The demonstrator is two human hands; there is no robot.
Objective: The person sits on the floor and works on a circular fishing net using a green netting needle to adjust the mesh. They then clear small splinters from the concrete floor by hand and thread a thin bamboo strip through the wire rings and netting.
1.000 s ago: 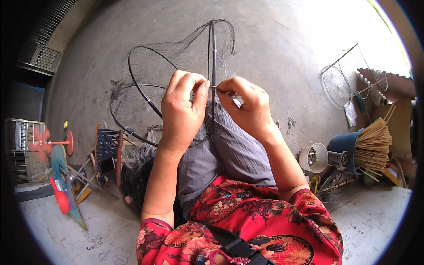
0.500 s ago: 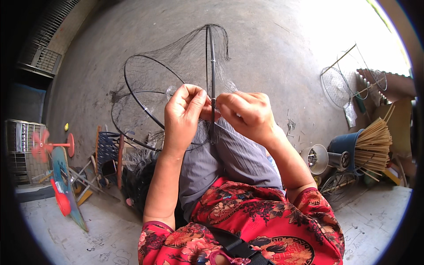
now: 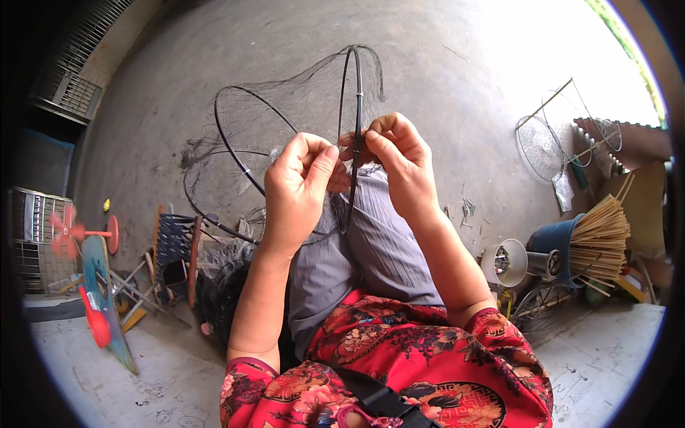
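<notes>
A fishing net of fine dark mesh on black hoops (image 3: 247, 170) stands over my knees. One hoop (image 3: 359, 93) rises nearly upright between my hands, with a pale binding partway up. My left hand (image 3: 298, 182) is closed at the hoop's left side, thumb against the forefinger and the other fingertips reaching the rim. My right hand (image 3: 404, 158) is beside the same rim, thumb and forefinger pinched together, some fingers passing behind the hoop. Whatever thin thing the right hand pinches is too small to make out.
At right stand a blue bucket (image 3: 548, 241) of thin wooden sticks (image 3: 603, 235), a pale open container (image 3: 504, 262) and another hooped net (image 3: 540, 146). A red toy fan (image 3: 68, 232) and a dark woven chair (image 3: 175, 239) are at left. Scraps lie on the concrete floor.
My right hand has turned and risen, its palm side now showing and its fingers higher on the hoop. The upright hoop has shifted a little right. My left hand stays nearly in place.
</notes>
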